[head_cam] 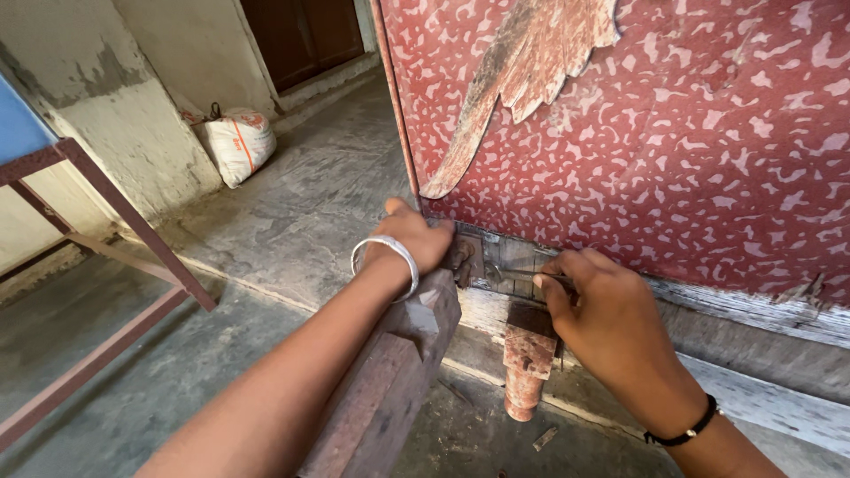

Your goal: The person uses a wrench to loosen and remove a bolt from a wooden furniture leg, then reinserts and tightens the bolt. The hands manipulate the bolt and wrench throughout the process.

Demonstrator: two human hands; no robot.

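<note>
While left hand [414,241] grips panel edge [400,150], right hand [602,310] pinches thin metal tool [531,274]; shaft horizontal, pointing nine o'clock toward rusty hinge plate [467,258], right nearer.

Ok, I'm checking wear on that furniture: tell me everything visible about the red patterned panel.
The red patterned panel stands upright, its laminate-like face mottled red and pale. A feather-shaped patch is worn bare near the top. Along the bottom edge the covering is chipped, showing pale wood. The left hand grips its lower corner; the right hand works there.

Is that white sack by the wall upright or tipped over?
Upright, leaning: the white sack stands on the floor, its gathered top uppermost, resting back against the wall.
</note>
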